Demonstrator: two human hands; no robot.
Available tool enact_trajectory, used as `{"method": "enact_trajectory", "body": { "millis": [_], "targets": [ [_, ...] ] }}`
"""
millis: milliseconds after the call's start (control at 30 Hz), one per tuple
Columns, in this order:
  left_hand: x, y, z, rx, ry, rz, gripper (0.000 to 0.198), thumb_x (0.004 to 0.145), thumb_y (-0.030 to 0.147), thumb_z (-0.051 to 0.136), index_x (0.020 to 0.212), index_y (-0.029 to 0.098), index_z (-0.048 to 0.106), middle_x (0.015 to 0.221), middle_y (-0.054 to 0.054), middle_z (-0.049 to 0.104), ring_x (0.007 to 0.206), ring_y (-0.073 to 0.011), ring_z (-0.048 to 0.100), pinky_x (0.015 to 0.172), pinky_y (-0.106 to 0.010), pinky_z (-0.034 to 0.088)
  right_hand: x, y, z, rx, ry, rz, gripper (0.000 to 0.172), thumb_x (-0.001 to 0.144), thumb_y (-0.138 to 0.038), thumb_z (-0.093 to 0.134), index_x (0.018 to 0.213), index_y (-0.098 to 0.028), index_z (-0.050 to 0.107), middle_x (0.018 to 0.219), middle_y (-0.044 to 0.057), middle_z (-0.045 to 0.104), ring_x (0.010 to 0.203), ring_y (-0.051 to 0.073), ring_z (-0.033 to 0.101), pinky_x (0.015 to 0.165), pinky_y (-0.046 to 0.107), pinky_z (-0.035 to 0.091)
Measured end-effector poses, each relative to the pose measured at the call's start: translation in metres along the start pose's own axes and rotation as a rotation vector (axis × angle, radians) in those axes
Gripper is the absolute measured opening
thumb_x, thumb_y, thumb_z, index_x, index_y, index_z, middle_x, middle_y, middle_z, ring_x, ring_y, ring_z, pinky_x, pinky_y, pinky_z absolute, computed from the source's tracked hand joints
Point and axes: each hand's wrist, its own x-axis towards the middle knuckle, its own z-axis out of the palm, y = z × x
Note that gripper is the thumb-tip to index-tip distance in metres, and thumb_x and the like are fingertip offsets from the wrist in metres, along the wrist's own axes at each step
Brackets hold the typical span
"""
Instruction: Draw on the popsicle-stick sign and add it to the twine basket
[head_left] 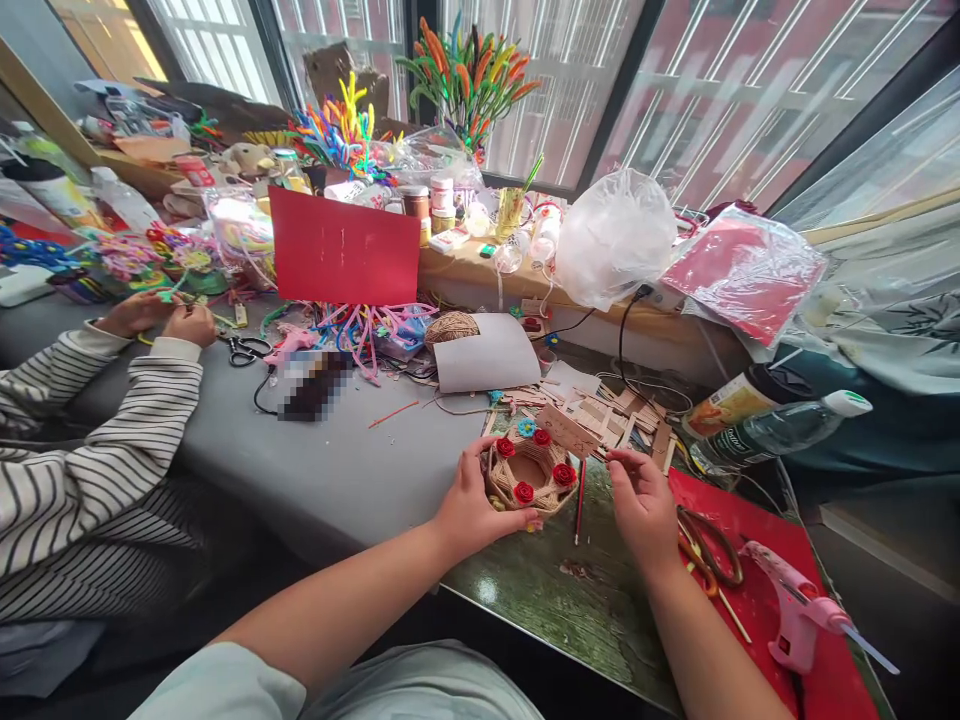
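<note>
My left hand (472, 510) grips the left and near side of a twine-wrapped ring (534, 468), thumb along its front edge. Several red roses and a blue flower (526, 428) sit on the ring's top. Between the thumb and fingertips of my right hand (639, 495) is the right end of a small flat brown piece (566, 431), which slants over the ring's far side. Whether the piece touches the ring I cannot tell. A red pencil (580, 500) lies on the green surface between my hands.
Wooden sticks (615, 415) lie piled beyond my hands. At right are scissors (709, 550) and a pink glue gun (795, 610) on red sheet, with a bottle (780, 432) behind. Another person's hands (161, 318) work at far left.
</note>
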Motion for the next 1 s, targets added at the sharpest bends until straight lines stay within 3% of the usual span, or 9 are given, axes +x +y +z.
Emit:
{"method": "enact_trajectory", "body": {
  "millis": [100,200,400,700,833,1000],
  "targets": [
    [-0.002,-0.002,-0.003,-0.029,0.001,0.022,0.108,0.057,0.042,0.094,0.147,0.032,0.035,0.145,-0.012,0.050,0.133,-0.0320,0.054,0.115,-0.052,0.044,-0.024,0.005,-0.012,-0.315,-0.376,-0.290,0.037,0.095,-0.022,0.053,0.128,-0.028,0.067,0.132,0.012,0.066,0.123,0.032,0.060,0.104,0.054,0.046],
    [-0.003,-0.003,-0.005,-0.045,-0.003,0.018,0.108,0.056,0.040,0.094,0.147,0.033,0.035,0.144,-0.012,0.050,0.134,-0.0325,0.053,0.116,-0.053,0.043,-0.047,0.010,-0.012,-0.496,-0.482,-0.412,0.047,0.095,-0.012,0.046,0.134,-0.030,0.065,0.137,0.009,0.066,0.130,0.033,0.056,0.103,0.057,0.046],
    [-0.003,-0.001,-0.007,-0.085,-0.017,-0.028,0.104,0.061,0.044,0.091,0.146,0.033,0.033,0.147,-0.013,0.047,0.132,-0.0301,0.055,0.115,-0.052,0.044,-0.057,0.008,-0.008,-0.562,-0.394,-0.394,0.036,0.096,-0.017,0.050,0.122,-0.027,0.073,0.119,0.012,0.072,0.107,0.031,0.065,0.092,0.051,0.053],
    [0.004,0.006,-0.018,-0.125,0.049,-0.021,0.107,0.057,0.048,0.093,0.143,0.033,0.030,0.150,-0.010,0.044,0.133,-0.0267,0.055,0.113,-0.046,0.046,-0.059,0.013,-0.008,-0.630,-0.354,-0.418,0.036,0.097,-0.021,0.051,0.122,-0.030,0.075,0.105,0.010,0.070,0.096,0.029,0.063,0.087,0.048,0.053],
    [0.000,0.010,-0.047,-0.065,0.146,0.068,0.104,0.060,0.044,0.092,0.143,0.033,0.029,0.150,-0.011,0.044,0.136,-0.0277,0.052,0.115,-0.047,0.044,-0.064,0.010,-0.009,-0.557,-0.251,-0.389,0.034,0.097,-0.021,0.051,0.122,-0.027,0.072,0.104,0.012,0.067,0.098,0.030,0.062,0.087,0.050,0.054],
    [-0.009,-0.002,-0.111,0.202,0.295,0.182,0.102,0.063,0.045,0.090,0.145,0.031,0.030,0.151,-0.012,0.042,0.139,-0.0291,0.048,0.116,-0.049,0.042,-0.069,0.001,-0.011,-0.476,-0.189,-0.380,0.031,0.095,-0.020,0.054,0.122,-0.027,0.068,0.108,0.012,0.064,0.102,0.031,0.062,0.091,0.052,0.055]
  ]
}}
